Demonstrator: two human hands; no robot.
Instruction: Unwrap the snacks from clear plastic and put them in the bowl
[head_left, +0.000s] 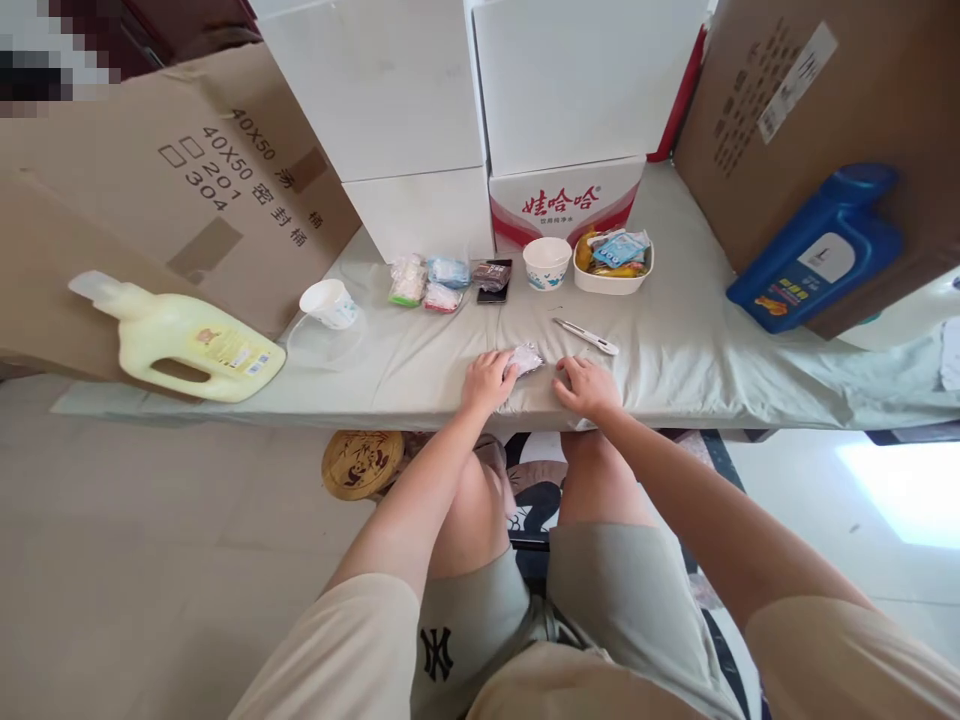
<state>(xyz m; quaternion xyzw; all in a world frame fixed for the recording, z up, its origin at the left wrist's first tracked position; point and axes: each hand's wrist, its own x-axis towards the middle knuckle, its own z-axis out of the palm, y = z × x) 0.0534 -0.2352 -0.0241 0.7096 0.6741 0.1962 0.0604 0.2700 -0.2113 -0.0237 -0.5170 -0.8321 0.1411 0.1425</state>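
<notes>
My left hand (487,383) is at the front of the cloth-covered table, its thumb and fingers closed on the left end of a small, shiny plastic packet (528,357) with whitish contents. My right hand (589,388) rests on the cloth just right of the packet, apart from it, fingers loosely bent and nothing seen in them. Beyond that hand lies a white utility knife (589,337), slanting across the cloth.
Farther back are several small wrapped packets (448,271), a dark phone (493,294), a paper cup (547,264) and a white tub (613,283) of packets. A cup (330,303), a yellow jug (199,345) and a blue bottle (817,250) stand or lean at the sides. White boxes (390,90) form the back.
</notes>
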